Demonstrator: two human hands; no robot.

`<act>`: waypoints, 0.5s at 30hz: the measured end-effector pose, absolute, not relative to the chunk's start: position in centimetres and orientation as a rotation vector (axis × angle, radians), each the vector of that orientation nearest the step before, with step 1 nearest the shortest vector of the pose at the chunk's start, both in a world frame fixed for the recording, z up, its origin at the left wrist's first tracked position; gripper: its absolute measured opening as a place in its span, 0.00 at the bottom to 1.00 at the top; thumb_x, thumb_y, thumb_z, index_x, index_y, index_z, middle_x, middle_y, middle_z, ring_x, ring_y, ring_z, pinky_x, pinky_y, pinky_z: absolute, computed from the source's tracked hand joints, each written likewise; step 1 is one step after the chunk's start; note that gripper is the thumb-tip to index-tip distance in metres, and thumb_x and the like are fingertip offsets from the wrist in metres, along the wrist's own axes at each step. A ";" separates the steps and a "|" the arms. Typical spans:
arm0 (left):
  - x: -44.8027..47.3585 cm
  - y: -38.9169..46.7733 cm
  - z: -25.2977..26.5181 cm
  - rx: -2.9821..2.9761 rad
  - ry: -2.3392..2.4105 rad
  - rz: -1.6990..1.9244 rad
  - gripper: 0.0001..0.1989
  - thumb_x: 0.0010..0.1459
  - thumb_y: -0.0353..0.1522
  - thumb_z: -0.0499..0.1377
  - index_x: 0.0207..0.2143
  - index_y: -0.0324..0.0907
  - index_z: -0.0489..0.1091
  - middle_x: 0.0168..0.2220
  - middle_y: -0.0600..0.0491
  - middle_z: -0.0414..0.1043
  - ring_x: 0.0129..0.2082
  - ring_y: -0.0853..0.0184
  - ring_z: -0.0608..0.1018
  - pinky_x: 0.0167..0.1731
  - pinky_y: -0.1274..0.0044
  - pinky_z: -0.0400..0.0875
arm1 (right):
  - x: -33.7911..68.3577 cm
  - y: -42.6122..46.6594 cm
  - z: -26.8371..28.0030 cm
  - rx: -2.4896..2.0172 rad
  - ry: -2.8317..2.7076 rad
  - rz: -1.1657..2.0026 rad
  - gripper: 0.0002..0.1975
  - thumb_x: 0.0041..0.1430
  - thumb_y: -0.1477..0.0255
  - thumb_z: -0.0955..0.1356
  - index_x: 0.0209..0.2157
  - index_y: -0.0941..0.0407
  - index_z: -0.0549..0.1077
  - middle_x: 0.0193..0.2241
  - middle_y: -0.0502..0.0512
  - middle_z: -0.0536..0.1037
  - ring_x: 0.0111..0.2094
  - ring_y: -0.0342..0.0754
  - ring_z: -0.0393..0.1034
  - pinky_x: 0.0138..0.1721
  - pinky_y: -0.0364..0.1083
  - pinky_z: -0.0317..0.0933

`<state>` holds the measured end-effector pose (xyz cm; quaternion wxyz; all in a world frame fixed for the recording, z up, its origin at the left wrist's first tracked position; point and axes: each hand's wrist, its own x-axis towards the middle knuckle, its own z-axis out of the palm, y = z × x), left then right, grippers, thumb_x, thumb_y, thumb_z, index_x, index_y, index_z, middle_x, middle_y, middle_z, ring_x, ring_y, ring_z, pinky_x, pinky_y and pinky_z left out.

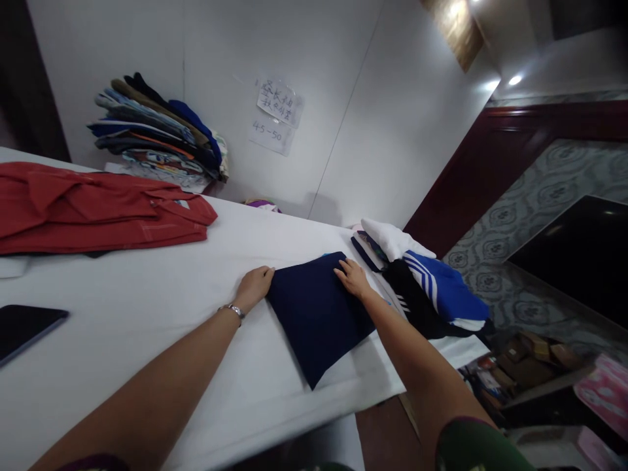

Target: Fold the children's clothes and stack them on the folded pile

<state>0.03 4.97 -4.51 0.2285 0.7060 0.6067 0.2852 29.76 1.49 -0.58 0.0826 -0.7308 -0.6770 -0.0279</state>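
A navy folded garment (318, 314) lies on the white table with its near corner pointing toward me. My left hand (256, 286) is closed on its left corner, thumb and fingers pinching the cloth. At the far right corner, my right hand (354, 279) rests on top with its fingers spread over the fabric. A sliver of lighter blue shows at the garment's far edge. Which kind of garment it is cannot be made out from this fold.
To the right, a heap of clothes (417, 281) in black, blue and white sits near the table's edge. A red garment (98, 209) is spread at the left, with a phone (29, 327) nearer me. Folded clothes (157, 131) are stacked by the wall.
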 end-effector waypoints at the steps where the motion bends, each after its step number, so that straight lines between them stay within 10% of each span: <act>1: 0.0 5.0 -4.5 1.944 1.672 0.786 0.20 0.63 0.40 0.44 0.25 0.44 0.69 0.31 0.49 0.76 0.32 0.63 0.74 0.30 0.76 0.59 | 29.3 2.3 -0.6 -2.206 -2.025 -0.048 0.28 0.67 0.55 0.57 0.62 0.53 0.60 0.66 0.60 0.55 0.67 0.54 0.44 0.64 0.58 0.41; 15: 0.2 5.5 -5.2 1.859 1.691 0.778 0.16 0.61 0.38 0.48 0.34 0.43 0.73 0.39 0.49 0.78 0.38 0.62 0.76 0.34 0.76 0.62 | 30.3 6.2 -3.9 -2.330 -1.916 0.297 0.36 0.64 0.48 0.55 0.66 0.52 0.51 0.68 0.59 0.48 0.68 0.57 0.42 0.63 0.57 0.44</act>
